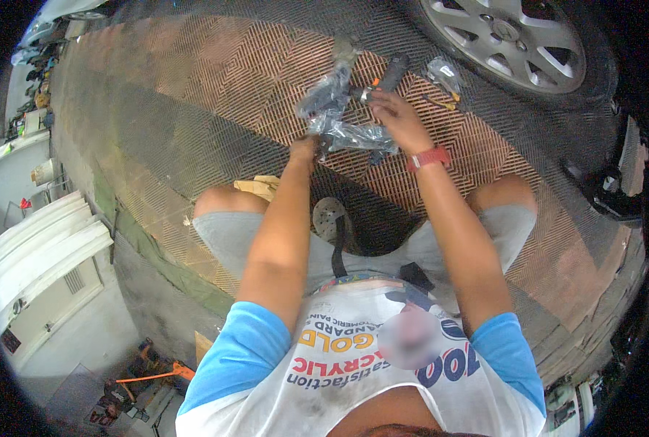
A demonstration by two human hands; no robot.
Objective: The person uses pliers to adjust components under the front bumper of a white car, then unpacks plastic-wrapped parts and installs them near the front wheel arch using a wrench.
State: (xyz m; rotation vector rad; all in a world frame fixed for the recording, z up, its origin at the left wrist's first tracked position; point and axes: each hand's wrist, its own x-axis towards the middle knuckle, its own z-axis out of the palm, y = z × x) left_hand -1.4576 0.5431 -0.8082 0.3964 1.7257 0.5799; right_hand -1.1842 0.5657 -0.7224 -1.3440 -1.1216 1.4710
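Observation:
My left hand (306, 148) is closed at the near left corner of a clear plastic bag (361, 136). A small dark piece shows beside its fingers, but what they grip is hidden. Over the bag's right side reaches my right hand (396, 116), fingers apart, its tips beside the silver end of a black handheld tool (393, 71) with an orange part. Whether they touch it I cannot tell. Another clear bag (324, 93) with dark contents lies just beyond my left hand.
A car wheel (505, 33) stands at the far right. Near it lie a small clear packet (443, 73) and some yellow-tipped pieces (448, 103). Brown cardboard (259, 187) is by my left knee. White panels (40, 255) line the left side. Ribbed tiles (215, 80) cover the floor.

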